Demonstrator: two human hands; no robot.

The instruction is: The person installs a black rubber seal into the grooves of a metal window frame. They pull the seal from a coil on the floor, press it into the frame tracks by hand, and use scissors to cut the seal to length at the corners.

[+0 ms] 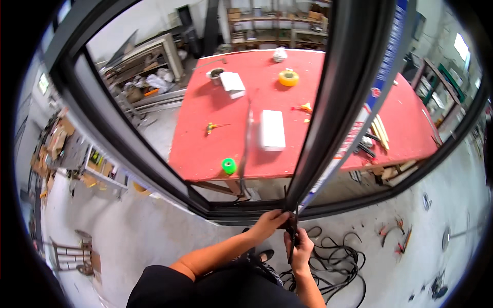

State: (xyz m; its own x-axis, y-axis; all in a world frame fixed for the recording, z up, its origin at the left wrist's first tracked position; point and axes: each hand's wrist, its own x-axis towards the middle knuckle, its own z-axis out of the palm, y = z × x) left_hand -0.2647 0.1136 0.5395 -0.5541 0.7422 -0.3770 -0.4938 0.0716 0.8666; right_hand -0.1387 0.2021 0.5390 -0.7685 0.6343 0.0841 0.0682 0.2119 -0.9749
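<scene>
A large dark window frame [313, 149] stands upright before me, and both of my hands are at its lower edge near the upright bar. My left hand [271, 225] reaches to this joint, its fingers pinched together against the frame; what lies between them is hidden. Just below and to the right, my right hand [301, 249] is closed around a dark, thin, long piece [293, 237] that runs up toward the bar. Its exact kind is too small to tell. A long black rubber strip [336, 262] lies in loose loops on the floor beside my right forearm.
Beyond the frame stands a red-topped table [205, 149] bearing a white box [272, 130], a green spool [229, 165], yellow tape [288, 78] and a yellow-handled tool [209, 128]. Red-handled tools [403, 244] lie on the floor at right. A wooden chair [72, 255] is at left.
</scene>
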